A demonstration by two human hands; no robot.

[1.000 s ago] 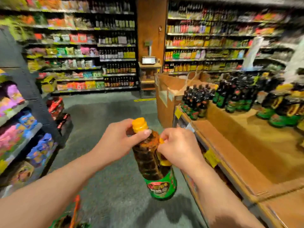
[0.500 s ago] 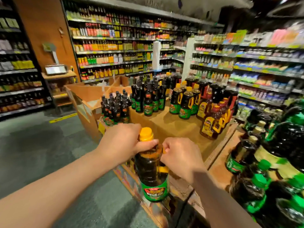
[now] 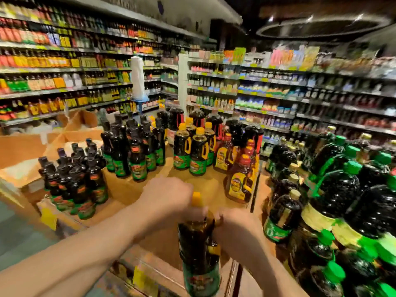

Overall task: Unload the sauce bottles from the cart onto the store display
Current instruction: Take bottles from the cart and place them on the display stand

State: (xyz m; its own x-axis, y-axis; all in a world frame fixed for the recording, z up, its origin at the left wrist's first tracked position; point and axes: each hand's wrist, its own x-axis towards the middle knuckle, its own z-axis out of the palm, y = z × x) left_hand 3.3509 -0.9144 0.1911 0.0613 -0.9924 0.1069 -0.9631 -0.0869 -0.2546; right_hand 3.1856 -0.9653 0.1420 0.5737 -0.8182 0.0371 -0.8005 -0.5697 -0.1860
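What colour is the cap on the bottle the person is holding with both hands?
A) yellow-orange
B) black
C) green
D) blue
A: the held bottle has a yellow-orange cap poking up beside the left hand, while the right hand grips its handle side.
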